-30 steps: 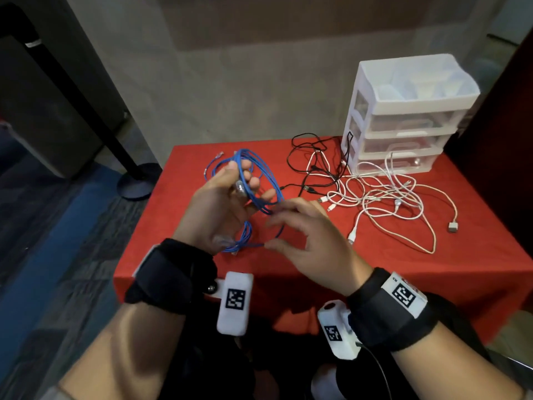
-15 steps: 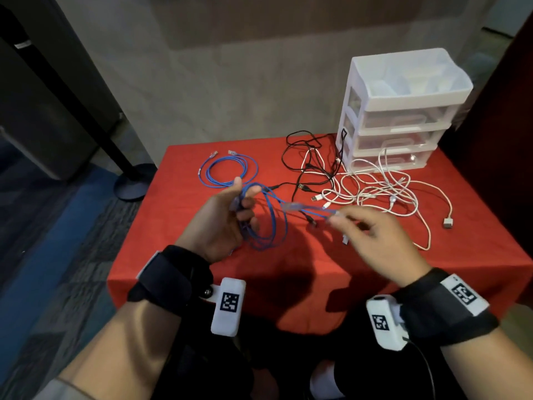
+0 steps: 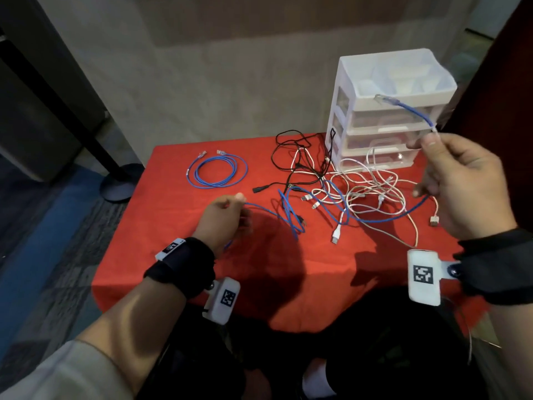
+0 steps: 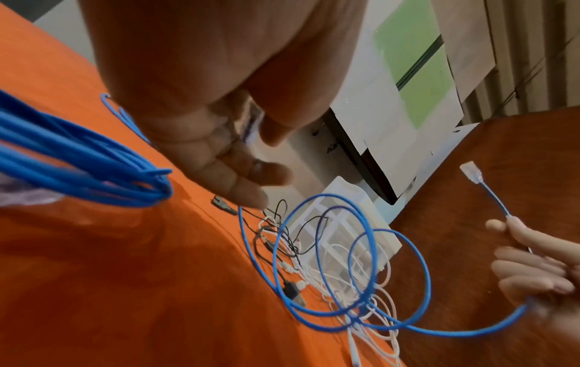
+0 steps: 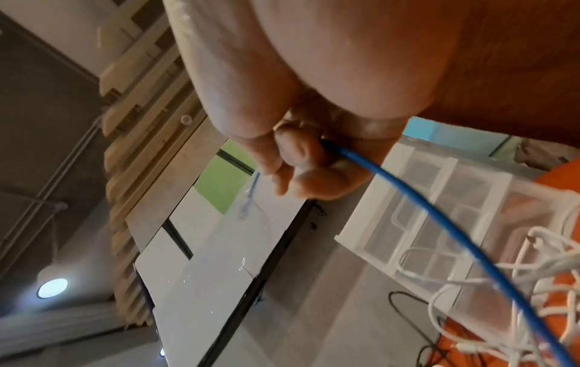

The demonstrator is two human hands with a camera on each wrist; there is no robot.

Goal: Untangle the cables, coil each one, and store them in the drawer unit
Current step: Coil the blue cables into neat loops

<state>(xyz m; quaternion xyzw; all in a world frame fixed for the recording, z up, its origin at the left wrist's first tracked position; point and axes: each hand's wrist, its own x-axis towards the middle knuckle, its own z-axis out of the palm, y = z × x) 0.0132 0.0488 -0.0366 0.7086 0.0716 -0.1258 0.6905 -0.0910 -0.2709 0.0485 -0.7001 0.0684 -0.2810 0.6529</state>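
Observation:
A blue network cable [image 3: 375,220] stretches between my two hands above the red table [image 3: 288,269]. My left hand [image 3: 238,199] pinches it low over the table's left half, and a short piece hangs below the palm. My right hand [image 3: 432,145] is raised in front of the white drawer unit [image 3: 395,105] and grips the cable near its clear plug [image 3: 380,98]. Loose blue loops [image 4: 370,248] sag between the hands over the cable tangle. In the right wrist view, the fingers [image 5: 301,159] curl round the blue cable [image 5: 439,218].
A second blue cable [image 3: 216,171] lies coiled at the table's back left. A black cable [image 3: 291,148] and several tangled white cables [image 3: 372,194] lie in front of the drawer unit, whose drawers are pushed in. A dark post base [image 3: 121,183] stands on the floor at left.
My hands have moved far apart. The right hand has risen up and to the right with the plug end, and the bundle held by the left hand has unwound into loose loops.

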